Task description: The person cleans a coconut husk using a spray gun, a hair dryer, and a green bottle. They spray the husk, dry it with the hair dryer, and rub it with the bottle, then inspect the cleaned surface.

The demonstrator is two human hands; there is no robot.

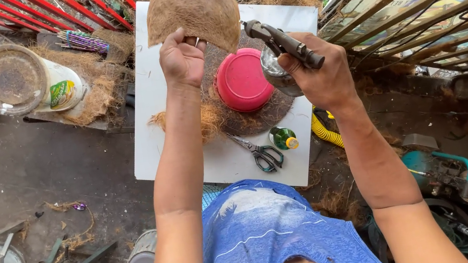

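You are holding a half coconut shell [194, 7] up over the far end of the white board [149, 132], your left hand [182, 58] pinching its lower rim between thumb and curled fingers, the brown fibrous outside turned toward you. Your right hand [316, 75] is wrapped tight round a metal spray gun [280, 49] with its cup, nozzle aimed at the shell from the right and close beside it. You look to be at the coating step; the next move likely calls for a steady shell and an even pass across the curve. On the board lie a pink bowl [243, 80] upside down on coir fibre, scissors [259, 154] and a small green bottle [282, 138] with a yellow cap nearer you. Far left, a white tub [29, 82] lies on its side, its label a green and yellow patch.
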